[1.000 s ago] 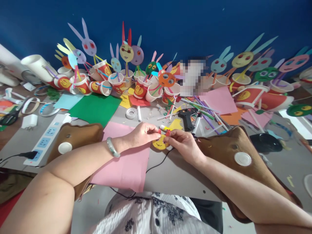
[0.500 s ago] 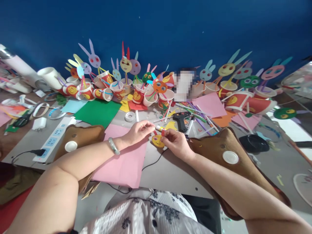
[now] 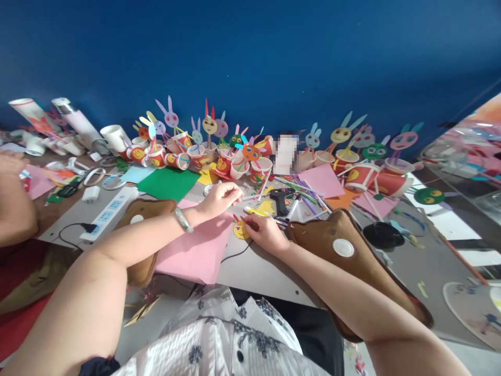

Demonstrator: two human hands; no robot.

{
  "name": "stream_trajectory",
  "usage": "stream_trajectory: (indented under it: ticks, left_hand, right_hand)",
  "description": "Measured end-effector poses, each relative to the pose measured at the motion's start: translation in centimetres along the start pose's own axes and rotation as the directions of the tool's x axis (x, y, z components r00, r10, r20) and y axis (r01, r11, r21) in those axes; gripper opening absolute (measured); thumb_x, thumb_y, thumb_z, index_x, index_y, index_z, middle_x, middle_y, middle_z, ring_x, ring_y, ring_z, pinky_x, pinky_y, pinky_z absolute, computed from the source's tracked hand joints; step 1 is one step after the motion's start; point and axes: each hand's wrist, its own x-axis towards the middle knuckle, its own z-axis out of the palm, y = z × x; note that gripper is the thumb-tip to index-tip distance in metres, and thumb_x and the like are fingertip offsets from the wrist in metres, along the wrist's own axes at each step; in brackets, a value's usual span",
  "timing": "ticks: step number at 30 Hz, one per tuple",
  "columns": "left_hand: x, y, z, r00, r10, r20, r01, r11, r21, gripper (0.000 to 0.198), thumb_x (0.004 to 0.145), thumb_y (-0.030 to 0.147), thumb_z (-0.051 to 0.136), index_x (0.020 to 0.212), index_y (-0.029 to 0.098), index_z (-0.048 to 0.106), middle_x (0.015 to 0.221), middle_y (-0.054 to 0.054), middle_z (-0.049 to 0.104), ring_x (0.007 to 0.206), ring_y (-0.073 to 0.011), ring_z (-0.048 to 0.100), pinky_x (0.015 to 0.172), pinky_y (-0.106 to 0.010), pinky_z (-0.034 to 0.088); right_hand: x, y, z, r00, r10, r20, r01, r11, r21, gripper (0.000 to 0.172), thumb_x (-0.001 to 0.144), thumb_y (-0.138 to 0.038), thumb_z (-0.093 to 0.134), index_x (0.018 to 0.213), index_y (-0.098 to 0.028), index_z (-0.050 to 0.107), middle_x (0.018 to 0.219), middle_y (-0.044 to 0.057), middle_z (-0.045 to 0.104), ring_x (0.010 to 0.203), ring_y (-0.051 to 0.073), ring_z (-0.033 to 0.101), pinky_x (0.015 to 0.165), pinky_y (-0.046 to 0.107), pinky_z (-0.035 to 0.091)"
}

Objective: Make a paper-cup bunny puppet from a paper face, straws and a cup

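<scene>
Grey table [image 3: 260,271] bears pink sheet [image 3: 191,256], green sheet [image 3: 170,183]

Before me, a deep-blue wall [image 3: 250,57] stretches across the room, marked by tiny pale specks. A long grey table [image 3: 260,269] stands against it. Below lies pale grey floor [image 3: 161,307], under soft light.

Head-worn camera, facing forward, tilted down, near the tabletop [image 3: 260,272]

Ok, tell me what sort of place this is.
Probably a craft workspace: long-eared paper faces rise from paper cups along a blue wall, with coloured paper sheets and what looks like a glue gun nearby.
</scene>
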Motion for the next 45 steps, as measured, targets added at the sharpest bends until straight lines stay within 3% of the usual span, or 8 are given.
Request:
stream_trajectory:
  ticks: [5, 8, 10, 14, 18, 20, 29, 45]
  left_hand:
    - [-0.7, 2.7, -2.1, 0.996, 0.046, 0.07, -0.066, 0.947, 0.315, 0.02, 0.089, 0.027, 0.056, 0.075, 0.015, 0.064, 0.07, -0.002, 0.068, 0.066, -0.0115, 0.06, 0.065, -0.023, 0.046]
    - [-3.3, 3.1, -4.3, 0.979, -0.004, 0.202, -0.104, 0.848, 0.519, 0.016, 0.087, 0.027, 0.058, 0.086, 0.016, 0.07, 0.084, -0.004, 0.074, 0.076, -0.0151, 0.066, 0.075, -0.027, 0.049]
    - [-6.1, 2.5, -6.1, 0.978, -0.065, 0.2, -0.087, 0.741, 0.666, 0.021, 0.09, 0.031, 0.056, 0.098, 0.018, 0.072, 0.099, -0.007, 0.075, 0.091, -0.0198, 0.068, 0.088, -0.034, 0.05]
    - [-12.8, -0.4, -9.3, 0.98, -0.178, -0.088, 0.166, 0.491, 0.855, 0.043, 0.087, 0.042, 0.06, 0.124, 0.02, 0.064, 0.136, -0.013, 0.061, 0.127, -0.0322, 0.057, 0.108, -0.049, 0.043]
    - [-17.9, -3.5, -10.0, 0.884, -0.272, -0.381, 0.46, 0.358, 0.813, 0.069, 0.089, 0.049, 0.054, 0.147, 0.012, 0.044, 0.154, -0.023, 0.042, 0.145, -0.0385, 0.038, 0.114, -0.059, 0.035]
    - [-19.1, -4.6, -9.4, 0.843, -0.295, -0.449, 0.53, 0.319, 0.786, 0.07, 0.092, 0.05, 0.049, 0.15, 0.012, 0.04, 0.16, -0.023, 0.034, 0.149, -0.0396, 0.032, 0.115, -0.066, 0.029]
    - [-19.3, -5.4, -6.7, 0.854, -0.179, -0.489, 0.521, 0.297, 0.8, 0.075, 0.093, 0.052, 0.044, 0.155, 0.01, 0.033, 0.164, -0.024, 0.024, 0.153, -0.0426, 0.016, 0.114, -0.076, 0.011]
    - [-18.2, -4.5, -7.3, 0.845, -0.335, -0.416, 0.505, 0.247, 0.827, 0.084, 0.091, 0.048, 0.049, 0.158, 0.005, 0.023, 0.167, -0.025, 0.011, 0.155, -0.0444, 0.007, 0.116, -0.074, 0.0]
  right_hand:
    - [-0.1, -0.1, 0.4, 0.992, -0.122, 0.031, 0.126, 0.978, -0.167, 0.028, 0.09, -0.023, 0.055, 0.113, -0.017, 0.069, 0.09, 0.009, 0.075, 0.075, 0.02, 0.067, 0.071, 0.029, 0.047]
    - [0.0, 0.0, 0.4, 0.989, -0.139, 0.056, 0.147, 0.972, -0.182, 0.033, 0.091, -0.022, 0.053, 0.121, -0.016, 0.066, 0.093, 0.01, 0.075, 0.079, 0.022, 0.068, 0.073, 0.029, 0.047]
    - [0.0, -0.1, 0.5, 0.989, -0.128, 0.07, 0.139, 0.974, -0.18, 0.036, 0.09, -0.021, 0.052, 0.125, -0.016, 0.063, 0.092, 0.009, 0.075, 0.079, 0.022, 0.068, 0.071, 0.029, 0.046]
    - [0.1, -0.1, 0.6, 0.989, -0.12, 0.087, 0.132, 0.98, -0.15, 0.041, 0.089, -0.019, 0.051, 0.129, -0.014, 0.058, 0.089, 0.008, 0.073, 0.078, 0.021, 0.066, 0.07, 0.029, 0.044]
    - [0.1, 0.0, 0.8, 0.992, -0.102, 0.077, 0.11, 0.988, -0.11, 0.045, 0.089, -0.02, 0.05, 0.133, -0.013, 0.053, 0.083, 0.005, 0.07, 0.072, 0.02, 0.063, 0.068, 0.029, 0.043]
    - [0.2, 0.0, 0.9, 0.993, -0.093, 0.072, 0.099, 0.991, -0.087, 0.045, 0.088, -0.02, 0.05, 0.133, -0.013, 0.051, 0.081, 0.004, 0.069, 0.069, 0.019, 0.062, 0.067, 0.028, 0.042]
    - [0.0, 0.3, 1.0, 0.992, -0.117, 0.056, 0.119, 0.992, -0.033, 0.047, 0.086, -0.02, 0.05, 0.133, -0.016, 0.05, 0.082, 0.004, 0.069, 0.064, 0.017, 0.059, 0.066, 0.028, 0.043]
    - [0.2, 0.6, 1.1, 0.995, -0.077, 0.056, 0.077, 0.997, 0.001, 0.055, 0.084, -0.024, 0.05, 0.137, -0.01, 0.047, 0.079, 0.004, 0.066, 0.062, 0.019, 0.061, 0.065, 0.031, 0.048]
